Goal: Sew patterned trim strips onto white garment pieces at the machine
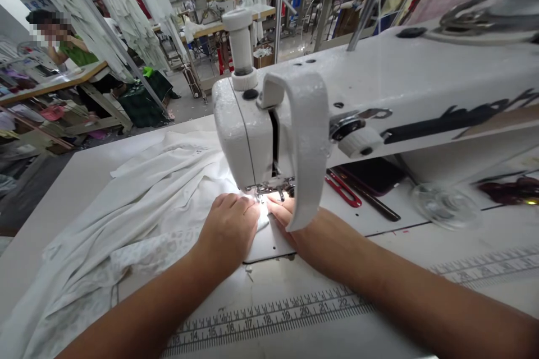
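A white sewing machine (248, 123) stands in front of me, its lamp lighting the needle area. White fabric (168, 190) with a faintly patterned part spreads in folds left of the needle and runs under it. Just left of the presser foot, my left hand (231, 227) is closed on this fabric with bent fingers. From the right, my right hand (307, 233) reaches behind the machine's white curved guard (314, 151). Its fingertips hold the fabric edge close to the needle, partly hidden by the guard.
A red bobbin-like tool (343, 188), a dark stick (374, 202), a phone (373, 174) and a clear round dish (444, 205) lie under the machine arm. A printed ruler (269, 320) crosses the table's front. A person (78, 47) sits at another table.
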A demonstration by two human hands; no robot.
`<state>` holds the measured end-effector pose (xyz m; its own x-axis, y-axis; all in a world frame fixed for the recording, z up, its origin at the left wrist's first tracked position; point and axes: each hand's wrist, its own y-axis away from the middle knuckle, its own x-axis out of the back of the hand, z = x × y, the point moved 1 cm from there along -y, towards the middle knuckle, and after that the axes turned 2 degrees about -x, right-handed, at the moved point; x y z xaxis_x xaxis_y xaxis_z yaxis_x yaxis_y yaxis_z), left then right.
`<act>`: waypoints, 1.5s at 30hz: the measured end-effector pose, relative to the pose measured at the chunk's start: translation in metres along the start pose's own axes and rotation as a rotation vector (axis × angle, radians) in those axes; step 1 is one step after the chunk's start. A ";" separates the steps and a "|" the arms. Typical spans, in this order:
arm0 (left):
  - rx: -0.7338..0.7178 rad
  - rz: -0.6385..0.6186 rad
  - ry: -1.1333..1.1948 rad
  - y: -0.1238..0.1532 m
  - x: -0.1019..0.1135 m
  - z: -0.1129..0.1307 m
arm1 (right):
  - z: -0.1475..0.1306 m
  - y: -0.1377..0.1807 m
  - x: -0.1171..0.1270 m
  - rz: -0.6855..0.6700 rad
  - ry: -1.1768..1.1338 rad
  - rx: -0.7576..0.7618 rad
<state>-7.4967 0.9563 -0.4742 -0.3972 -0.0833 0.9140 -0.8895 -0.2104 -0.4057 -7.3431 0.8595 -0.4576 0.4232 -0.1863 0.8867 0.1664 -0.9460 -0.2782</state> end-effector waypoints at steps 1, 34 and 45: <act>0.005 -0.004 0.012 0.000 0.002 0.001 | 0.000 -0.001 0.000 -0.018 0.017 -0.012; -0.209 0.168 0.077 0.007 0.000 0.003 | 0.005 0.011 -0.004 -0.059 0.176 -0.010; -0.236 0.184 0.030 0.015 0.000 0.008 | 0.003 0.014 -0.006 0.002 0.250 0.026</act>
<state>-7.5083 0.9451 -0.4805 -0.5596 -0.0693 0.8259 -0.8288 0.0383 -0.5583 -7.3406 0.8479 -0.4678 0.1910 -0.2509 0.9490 0.1902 -0.9390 -0.2866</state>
